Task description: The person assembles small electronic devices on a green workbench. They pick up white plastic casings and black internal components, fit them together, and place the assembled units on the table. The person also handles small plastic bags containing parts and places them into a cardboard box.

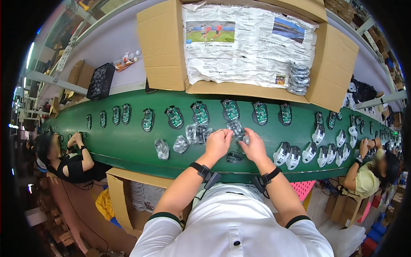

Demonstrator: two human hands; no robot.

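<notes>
Over the green bench, my left hand (218, 144) and my right hand (254, 147) pinch a clear plastic bag (235, 127) from its two sides. Something dark is inside it, too small to make out. More bagged parts (196, 134) lie against my left hand, with a bagged part (180, 144) and another bagged part (162, 149) farther left. Between my wrists rests a loose dark mouse part (234, 157). Beyond my hands runs a row of mouse bases with green circuit boards, including one mouse base (230, 110) just past the bag.
An open cardboard box (250, 88) lined with newspaper stands at the bench's far side, a stack of bagged pieces (299, 79) inside. White mouse shells (293, 157) sit to the right. One co-worker (68, 160) is at the left, another co-worker (372, 167) at the right. Below the bench stands a carton (118, 195).
</notes>
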